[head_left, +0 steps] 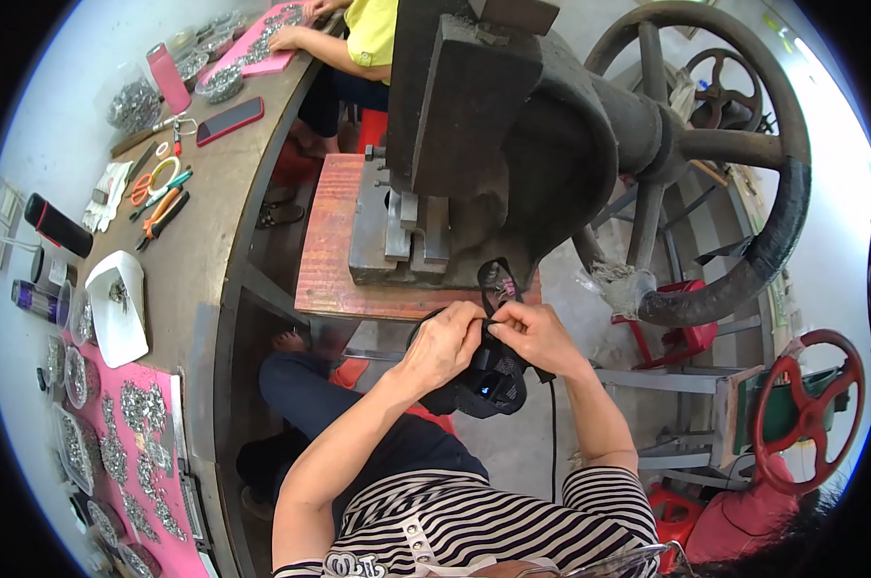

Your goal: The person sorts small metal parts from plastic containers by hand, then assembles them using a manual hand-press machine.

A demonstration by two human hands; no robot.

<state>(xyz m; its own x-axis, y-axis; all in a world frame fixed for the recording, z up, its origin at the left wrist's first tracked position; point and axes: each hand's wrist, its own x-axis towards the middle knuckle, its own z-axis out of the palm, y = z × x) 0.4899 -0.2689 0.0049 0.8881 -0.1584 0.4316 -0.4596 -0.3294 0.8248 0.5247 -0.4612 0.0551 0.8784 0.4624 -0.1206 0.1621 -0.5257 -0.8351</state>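
My left hand (pixel 443 349) and my right hand (pixel 539 337) meet in front of the press, fingertips pinched together on a black strap (pixel 484 304). The strap rises from between my fingers in a loop toward the press base. Below my hands hangs a black mesh-covered object (pixel 488 393) with a small blue-lit spot; its exact kind I cannot make out. A black cable (pixel 554 433) runs down from beside it. My fingers partly hide where strap and object join.
A heavy dark hand press (pixel 493 125) with a big handwheel (pixel 792 202) stands ahead on a reddish wooden board (pixel 334 231). The workbench (pixel 204 207) at left carries pliers (pixel 164 214), a phone (pixel 230 121), a white tray (pixel 108 337) and several tubs of metal parts. Another person (pixel 366 39) works beyond.
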